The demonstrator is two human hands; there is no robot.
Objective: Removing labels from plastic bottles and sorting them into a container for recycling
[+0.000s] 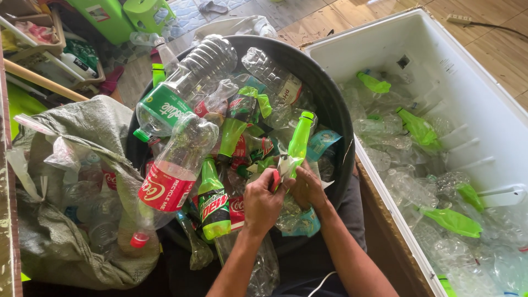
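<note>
Both our hands sit nearest the lens, over the black tub [330, 104] heaped with plastic bottles. White chest [484, 104] to the right holds crushed clear and green bottles; grey sack [82, 126] lies left. Left hand [263, 202] grip is closed on a small red-handled tool [274, 179], probably a cutter. Right hand [308, 187] grip pinches the green bottle [298, 144], upright above the tub.
</note>
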